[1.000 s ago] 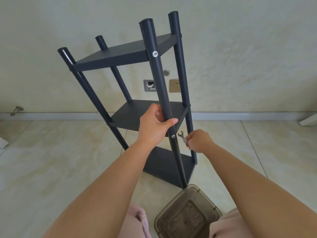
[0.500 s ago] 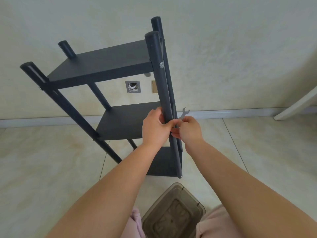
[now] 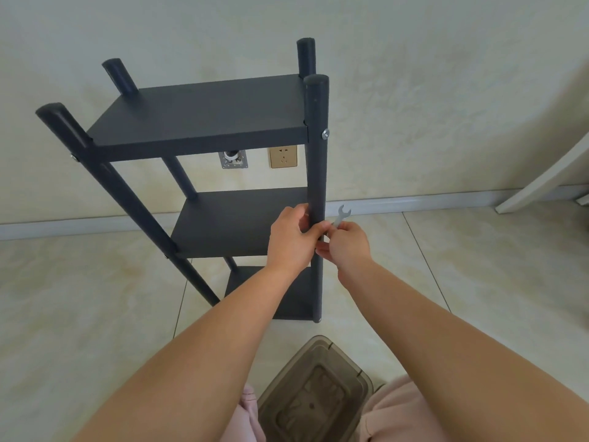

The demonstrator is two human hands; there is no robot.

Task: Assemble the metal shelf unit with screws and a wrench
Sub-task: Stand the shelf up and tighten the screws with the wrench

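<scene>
A black metal shelf unit [image 3: 204, 122] with three shelves and four round posts stands upright on the tiled floor. My left hand [image 3: 291, 237] grips the near right post [image 3: 316, 173] at the height of the middle shelf. Just right of that post my right hand [image 3: 349, 247] holds a small silver wrench [image 3: 340, 217], whose open jaw points up. A silver screw head [image 3: 325, 133] shows on the post at the top shelf. Another screw [image 3: 75, 158] sits on the near left post.
A translucent brown plastic box [image 3: 315, 393] lies on the floor between my knees. The wall behind carries a gold socket [image 3: 283, 156] and a metal plate [image 3: 233, 159]. A white furniture leg [image 3: 541, 180] slants in at the right edge.
The shelf unit has turned and come upright, so its long side now faces me. My right hand has come up beside the post, with the wrench raised.
</scene>
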